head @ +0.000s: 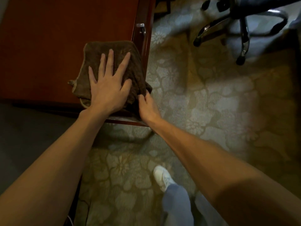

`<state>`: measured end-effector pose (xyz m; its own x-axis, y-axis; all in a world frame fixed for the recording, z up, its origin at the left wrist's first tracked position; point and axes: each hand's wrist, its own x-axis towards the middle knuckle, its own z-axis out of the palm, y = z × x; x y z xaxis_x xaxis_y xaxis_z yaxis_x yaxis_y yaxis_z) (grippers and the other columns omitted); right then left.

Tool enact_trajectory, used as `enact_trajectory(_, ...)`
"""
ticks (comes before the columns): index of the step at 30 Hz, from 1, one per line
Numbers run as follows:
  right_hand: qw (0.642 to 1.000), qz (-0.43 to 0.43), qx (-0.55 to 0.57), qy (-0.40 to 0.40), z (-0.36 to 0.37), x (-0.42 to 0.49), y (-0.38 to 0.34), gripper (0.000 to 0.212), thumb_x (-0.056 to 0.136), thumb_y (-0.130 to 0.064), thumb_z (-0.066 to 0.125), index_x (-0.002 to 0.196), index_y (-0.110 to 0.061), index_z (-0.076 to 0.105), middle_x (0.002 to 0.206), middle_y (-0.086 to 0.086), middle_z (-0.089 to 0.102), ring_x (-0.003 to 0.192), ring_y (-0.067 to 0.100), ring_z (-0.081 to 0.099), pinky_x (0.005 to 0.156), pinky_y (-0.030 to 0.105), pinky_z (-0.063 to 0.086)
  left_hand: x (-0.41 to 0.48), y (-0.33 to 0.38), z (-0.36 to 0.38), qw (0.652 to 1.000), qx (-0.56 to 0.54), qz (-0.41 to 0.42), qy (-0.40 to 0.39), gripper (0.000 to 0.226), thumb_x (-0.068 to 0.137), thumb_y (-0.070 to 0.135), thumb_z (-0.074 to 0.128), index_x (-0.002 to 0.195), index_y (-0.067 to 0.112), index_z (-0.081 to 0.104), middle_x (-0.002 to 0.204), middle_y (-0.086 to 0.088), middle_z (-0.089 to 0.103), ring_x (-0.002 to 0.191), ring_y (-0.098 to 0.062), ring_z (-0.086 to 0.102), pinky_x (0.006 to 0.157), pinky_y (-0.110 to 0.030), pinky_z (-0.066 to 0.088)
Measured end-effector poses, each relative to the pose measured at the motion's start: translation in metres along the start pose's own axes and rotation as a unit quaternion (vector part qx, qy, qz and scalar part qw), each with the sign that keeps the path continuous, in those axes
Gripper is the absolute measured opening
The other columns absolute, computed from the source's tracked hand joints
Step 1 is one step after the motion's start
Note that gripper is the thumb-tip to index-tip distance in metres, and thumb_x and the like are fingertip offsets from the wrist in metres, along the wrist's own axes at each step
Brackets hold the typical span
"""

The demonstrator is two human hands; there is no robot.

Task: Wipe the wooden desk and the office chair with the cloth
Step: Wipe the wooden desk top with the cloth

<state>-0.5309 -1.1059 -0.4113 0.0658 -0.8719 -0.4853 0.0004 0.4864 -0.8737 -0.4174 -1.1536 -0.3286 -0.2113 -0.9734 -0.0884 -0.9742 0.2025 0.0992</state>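
Note:
A dark brown cloth (97, 53) lies folded on the near right corner of the reddish wooden desk (48, 46). My left hand (109, 85) presses flat on the cloth with fingers spread straight. My right hand (147, 106) pinches the cloth's corner where it hangs over the desk's right edge. The office chair (241, 30) stands at the upper right, only its wheeled chrome base and dark seat underside showing, well apart from both hands.
A metal drawer lock (141, 27) sits on the desk's right side. Patterned carpet (203, 103) covers the floor to the right and below. My leg in blue jeans with a white shoe (162, 177) stands near the bottom centre.

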Motion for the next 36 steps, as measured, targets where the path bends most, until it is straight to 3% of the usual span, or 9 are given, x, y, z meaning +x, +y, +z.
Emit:
enact_trajectory(4,0.999,-0.011,-0.045,0.017,0.005,-0.021,0.005,0.041,0.111,-0.036,0.034,0.147,-0.024,0.048,0.114,-0.004,0.061,0.104,0.019,0.061,0.090,0.040,0.051,-0.013,-0.001,-0.001,1.000,0.005,0.029,-0.006,0.063,0.106,0.036,0.039,0.162,0.044,0.011,0.173,0.000,-0.006,0.159,-0.020,-0.009,0.125,-0.057,-0.002)
enact_trajectory(10,0.997,0.065,-0.039,0.013,0.003,-0.054,-0.016,0.026,0.108,-0.032,0.045,0.094,-0.021,0.065,0.087,0.003,0.068,0.082,0.019,0.067,0.074,0.035,0.053,-0.041,0.000,-0.014,0.995,-0.016,0.090,-0.028,0.057,0.104,0.017,0.045,0.157,0.035,0.037,0.173,0.000,0.006,0.159,-0.024,0.004,0.127,-0.050,0.011)
enact_trajectory(14,0.976,-0.063,-0.107,0.178,0.013,-0.086,-0.037,0.019,0.101,-0.032,0.053,0.096,-0.024,0.069,0.075,-0.004,0.065,0.066,0.010,0.060,0.061,0.030,0.046,-0.065,-0.013,-0.040,0.987,-0.147,0.062,-0.010,0.054,0.105,0.017,0.043,0.153,0.041,0.042,0.167,0.009,0.029,0.145,-0.023,0.040,0.113,-0.044,0.042)
enact_trajectory(17,0.909,-0.221,-0.213,0.283,0.040,-0.099,-0.053,0.043,0.095,-0.039,0.047,0.131,-0.024,0.065,0.110,0.000,0.072,0.102,0.018,0.065,0.089,0.045,0.054,-0.092,-0.034,-0.061,0.959,-0.255,0.046,0.115,0.055,0.106,0.017,0.044,0.157,0.037,0.037,0.161,0.004,0.039,0.133,-0.016,0.049,0.098,-0.023,0.051)
enact_trajectory(20,0.855,-0.305,-0.331,0.259,0.065,-0.096,-0.076,0.061,0.093,-0.045,0.046,0.148,-0.020,0.051,0.148,0.004,0.057,0.145,0.024,0.039,0.126,0.054,0.016,-0.104,-0.054,-0.068,0.915,-0.353,-0.034,0.193,0.054,0.107,0.018,0.043,0.157,0.038,0.034,0.160,0.004,0.038,0.139,-0.008,0.041,0.096,0.000,0.033)
enact_trajectory(23,0.807,-0.221,-0.520,0.172,0.077,-0.078,-0.082,0.088,0.093,-0.067,0.049,0.164,-0.026,0.017,0.170,0.007,0.021,0.158,0.030,0.007,0.125,0.058,-0.005,-0.097,-0.074,-0.059,0.823,-0.524,-0.188,0.112,0.055,0.107,0.022,0.047,0.158,0.037,0.032,0.156,0.004,0.042,0.143,-0.017,0.042,0.115,-0.034,0.043)
enact_trajectory(25,0.774,-0.145,-0.606,0.110,0.087,-0.064,-0.077,0.102,0.089,-0.079,0.046,0.164,-0.028,0.000,0.172,0.012,0.001,0.158,0.037,-0.006,0.127,0.059,-0.001,-0.100,-0.093,-0.047,0.778,-0.554,-0.275,0.112,0.059,0.104,0.021,0.054,0.157,0.034,0.033,0.150,0.001,0.044,0.138,-0.021,0.046,0.108,-0.036,0.046)
enact_trajectory(31,0.662,-0.131,-0.726,0.134,0.124,-0.046,-0.071,0.115,0.085,-0.080,0.053,0.163,-0.023,-0.008,0.170,0.024,-0.006,0.154,0.050,-0.007,0.124,0.066,0.003,-0.118,-0.134,-0.008,0.852,-0.379,-0.326,0.155,0.074,0.090,0.043,0.073,0.152,0.033,0.034,0.147,0.000,0.035,0.136,-0.018,0.034,0.086,-0.029,0.040)
enact_trajectory(36,0.602,-0.164,-0.777,0.080,0.160,-0.018,-0.084,0.114,0.091,-0.064,0.062,0.163,-0.011,-0.008,0.166,0.033,-0.002,0.151,0.058,0.000,0.120,0.073,0.012,-0.107,-0.164,0.012,0.705,-0.530,-0.464,0.082,0.046,0.084,0.055,0.075,0.115,0.027,0.056,0.108,0.007,0.062,0.106,-0.018,0.062,0.094,-0.047,0.054)
